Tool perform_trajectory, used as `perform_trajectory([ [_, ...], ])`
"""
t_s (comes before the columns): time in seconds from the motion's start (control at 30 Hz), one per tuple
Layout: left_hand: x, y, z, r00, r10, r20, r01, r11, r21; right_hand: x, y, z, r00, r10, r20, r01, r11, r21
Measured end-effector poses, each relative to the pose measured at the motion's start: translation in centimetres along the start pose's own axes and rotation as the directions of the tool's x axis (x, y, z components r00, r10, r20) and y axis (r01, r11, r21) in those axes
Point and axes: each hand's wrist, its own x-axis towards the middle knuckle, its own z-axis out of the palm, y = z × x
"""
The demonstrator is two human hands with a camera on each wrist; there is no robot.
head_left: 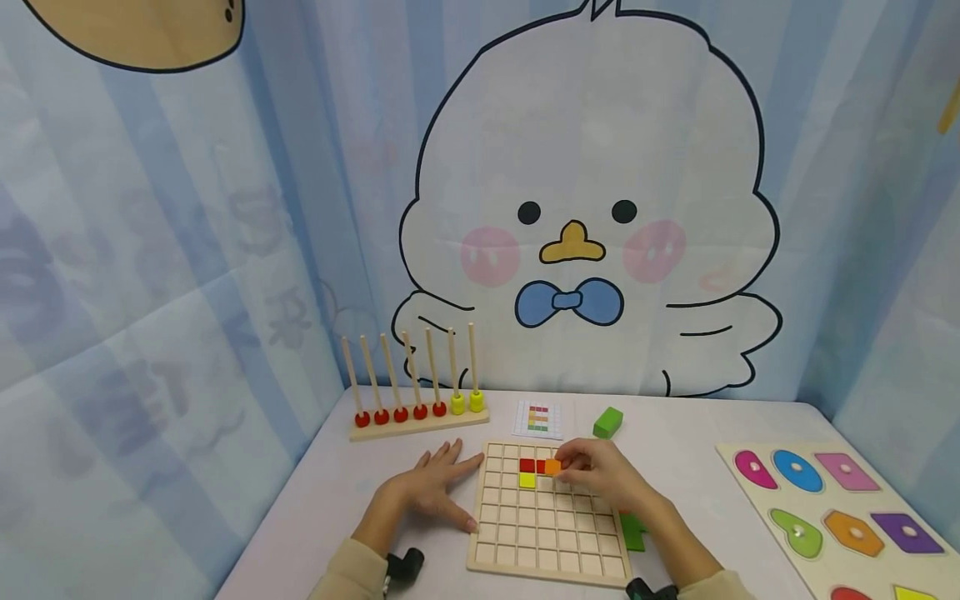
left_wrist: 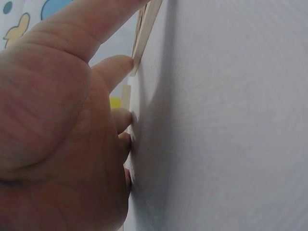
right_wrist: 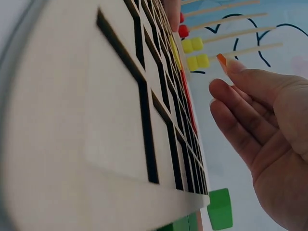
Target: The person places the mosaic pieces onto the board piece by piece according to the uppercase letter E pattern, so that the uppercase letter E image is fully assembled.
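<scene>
A wooden grid board (head_left: 536, 554) lies on the table in front of me. Red tiles (head_left: 527, 465) and a yellow tile (head_left: 527, 481) sit in its upper cells. Between thumb and fingertips, my right hand (head_left: 607, 477) pinches an orange tile (head_left: 552, 467) over the upper part of the board; in the right wrist view only an edge of that orange tile (right_wrist: 221, 59) shows past the thumb. My left hand (head_left: 427, 490) rests on the table with fingers spread, its thumb and index fingertips at the board's left edge.
Behind the board lie a small pattern card (head_left: 537, 419) and a green block (head_left: 607, 422). A peg stand (head_left: 420, 427) with red and yellow beads is at the back left. Green pieces (head_left: 634, 533) poke out beside the board's right edge. A shape puzzle board (head_left: 810, 492) lies at the right.
</scene>
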Motion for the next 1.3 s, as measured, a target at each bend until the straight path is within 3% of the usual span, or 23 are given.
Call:
perform_trajectory([
  [0.4, 0.0, 0.2, -0.1, 1.000, -0.001, 0.010, 0.001, 1.000, 0.013, 1.1, -0.5, 1.4, 0.979, -0.025, 0.204, 0.031, 0.999, -0.026],
  [1.3, -0.1, 0.3, -0.1, 1.000, -0.014, 0.009, 0.014, 1.000, 0.007, 2.0, -1.7, 2.6, 0.962, -0.009, 0.272, 0.036, 0.995, -0.097],
])
